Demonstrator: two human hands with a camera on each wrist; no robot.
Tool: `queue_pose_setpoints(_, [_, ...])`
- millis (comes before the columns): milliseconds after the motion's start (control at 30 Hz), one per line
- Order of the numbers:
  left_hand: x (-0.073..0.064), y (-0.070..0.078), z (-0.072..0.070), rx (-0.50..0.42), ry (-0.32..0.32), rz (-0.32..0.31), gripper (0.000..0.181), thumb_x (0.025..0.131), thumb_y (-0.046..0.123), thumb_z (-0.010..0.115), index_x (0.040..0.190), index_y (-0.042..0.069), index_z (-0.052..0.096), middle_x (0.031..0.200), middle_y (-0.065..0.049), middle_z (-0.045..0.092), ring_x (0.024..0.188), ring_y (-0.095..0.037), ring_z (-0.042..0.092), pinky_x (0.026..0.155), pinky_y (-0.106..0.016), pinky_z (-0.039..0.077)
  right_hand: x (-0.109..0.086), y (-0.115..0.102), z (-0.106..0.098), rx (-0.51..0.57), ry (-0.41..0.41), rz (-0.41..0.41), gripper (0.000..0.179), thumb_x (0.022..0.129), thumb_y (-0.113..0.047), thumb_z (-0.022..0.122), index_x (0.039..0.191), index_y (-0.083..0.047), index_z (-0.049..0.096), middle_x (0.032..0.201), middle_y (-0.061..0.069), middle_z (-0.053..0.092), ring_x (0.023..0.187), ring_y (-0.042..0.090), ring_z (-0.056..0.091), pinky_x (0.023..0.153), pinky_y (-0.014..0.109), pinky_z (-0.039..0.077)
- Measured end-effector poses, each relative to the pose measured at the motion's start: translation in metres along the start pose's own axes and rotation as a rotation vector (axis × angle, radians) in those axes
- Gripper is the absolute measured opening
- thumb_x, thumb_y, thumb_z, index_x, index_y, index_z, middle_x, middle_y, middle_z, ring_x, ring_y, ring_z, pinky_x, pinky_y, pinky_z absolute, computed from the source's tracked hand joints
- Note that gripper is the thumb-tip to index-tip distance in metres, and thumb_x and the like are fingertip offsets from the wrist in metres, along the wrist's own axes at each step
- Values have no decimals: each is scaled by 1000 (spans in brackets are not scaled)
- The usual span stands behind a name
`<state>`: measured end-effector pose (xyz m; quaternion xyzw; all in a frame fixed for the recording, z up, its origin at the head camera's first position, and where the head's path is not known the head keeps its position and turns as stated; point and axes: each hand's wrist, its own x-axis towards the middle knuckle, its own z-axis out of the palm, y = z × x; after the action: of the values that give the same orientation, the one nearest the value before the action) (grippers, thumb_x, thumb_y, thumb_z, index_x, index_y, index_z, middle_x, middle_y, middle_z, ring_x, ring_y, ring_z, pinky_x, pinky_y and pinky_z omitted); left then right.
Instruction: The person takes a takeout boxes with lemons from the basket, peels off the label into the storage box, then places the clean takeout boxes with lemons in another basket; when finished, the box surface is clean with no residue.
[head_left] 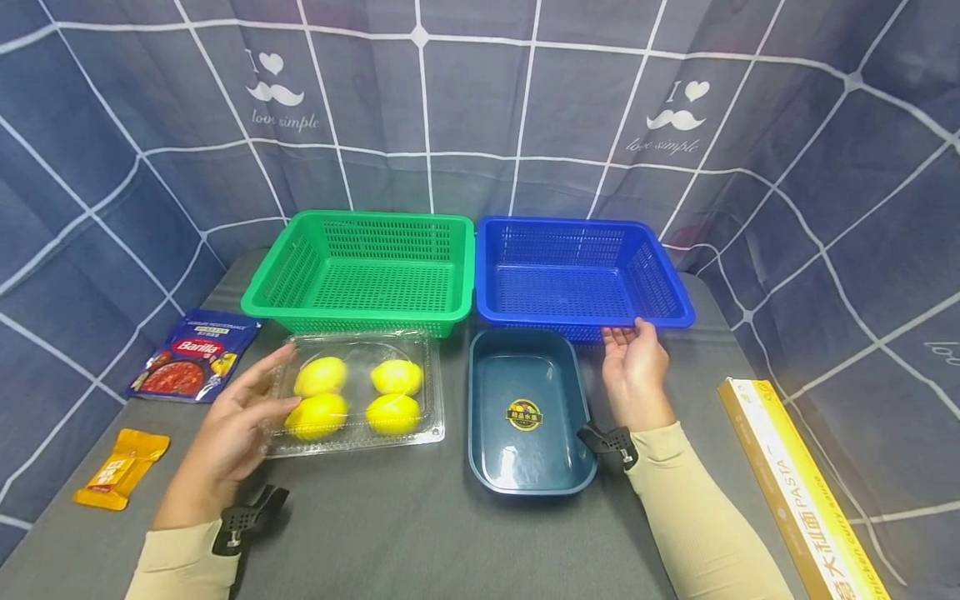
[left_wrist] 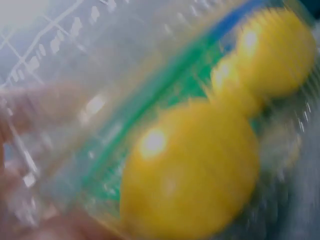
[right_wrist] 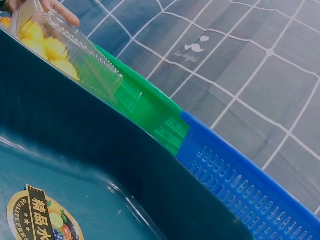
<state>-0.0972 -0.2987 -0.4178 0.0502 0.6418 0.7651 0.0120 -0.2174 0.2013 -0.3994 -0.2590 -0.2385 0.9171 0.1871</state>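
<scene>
A clear plastic clamshell box (head_left: 360,454) with several yellow lemons (head_left: 395,414) in it lies in front of the green basket. My left hand (head_left: 232,425) grips the box at its left side, fingers along the far part and thumb over the near part. In the blurred left wrist view, lemons (left_wrist: 190,170) show large through the plastic. Palm up, my right hand (head_left: 636,367) is at the front rim of the blue basket (head_left: 585,321), thumb at the rim and fingers loosely bent below it. The right wrist view does not show these fingers.
A green basket (head_left: 360,315) stands left of the blue one. A dark teal tray (head_left: 525,467) with a round sticker lies between my hands. A Barilla pouch (head_left: 195,357) and an orange packet (head_left: 122,469) lie left, a long yellow pasta box (head_left: 802,492) right. A checked curtain (head_left: 480,100) hangs behind.
</scene>
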Motion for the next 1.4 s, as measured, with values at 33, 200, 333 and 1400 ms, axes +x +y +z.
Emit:
queue_pose_setpoints(33, [-2,2,1,-9,14,-4,70,100,-13,58,163,11,40,171,-2,26,157,-33,-8,92,-19,51,0,0,0,-1,-1,0,11,111,-9,45,111,2,49,98,11,49,84,21,52,84,31,54])
queue_pose_setpoints(200, [-8,12,8,-59,75,-22,68,98,-16,60,160,10,46,171,-14,21,140,-20,44,69,-15,54,0,0,0,19,0,10,12,111,-9,46,113,3,50,99,12,50,84,21,52,80,31,55])
queue_pose_setpoints(333, [-13,22,13,-58,115,-69,67,98,-13,64,158,13,51,171,-27,8,70,-6,64,44,-13,41,1,0,0,1,-16,7,13,112,-10,45,114,2,49,100,11,49,88,22,51,82,31,54])
queue_pose_setpoints(1400, [84,94,113,-82,79,29,58,97,-8,66,151,13,61,164,-17,37,39,-8,40,36,-15,25,2,0,-2,13,-7,4,11,112,-9,46,111,2,47,96,11,48,79,20,50,73,30,54])
